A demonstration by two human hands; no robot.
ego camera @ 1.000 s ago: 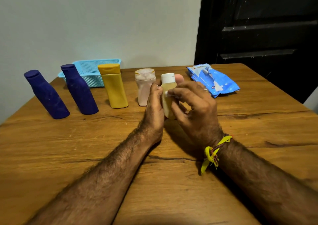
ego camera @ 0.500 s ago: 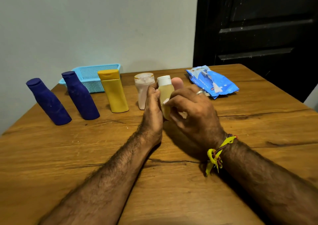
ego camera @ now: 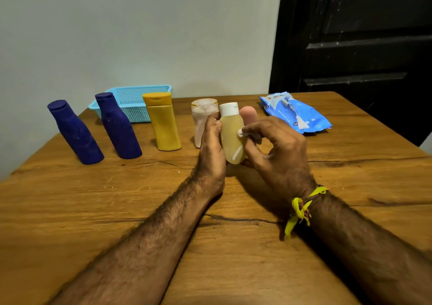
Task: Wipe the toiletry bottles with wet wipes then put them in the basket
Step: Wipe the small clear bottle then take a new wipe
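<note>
A: Compared with a second ago, your right hand (ego camera: 278, 150) is sitting further right of the small yellowish bottle (ego camera: 232, 139), so more of its front is showing, and the bit of wet wipe (ego camera: 240, 132) is now pressing near the upper right side.

B: What are my hands doing?

A: Your left hand (ego camera: 211, 150) is gripping the bottle from the left, fingers curling round it and a fingertip showing behind. Your right hand is pinching the white wipe in curled fingers against the bottle. You are holding the bottle upright, white cap up, just above the wooden table (ego camera: 117, 211).

B: And the others?

A: Two dark blue bottles (ego camera: 76, 133) (ego camera: 118, 127), a yellow bottle (ego camera: 163, 122) and a pale pink bottle (ego camera: 202, 118) are standing in a row on the left side. The blue basket (ego camera: 133, 104) is sitting behind them by the wall. The blue wipes pack (ego camera: 297, 113) is lying at the far right of the table. A yellow thread band (ego camera: 301, 207) is hanging on your right wrist.
</note>
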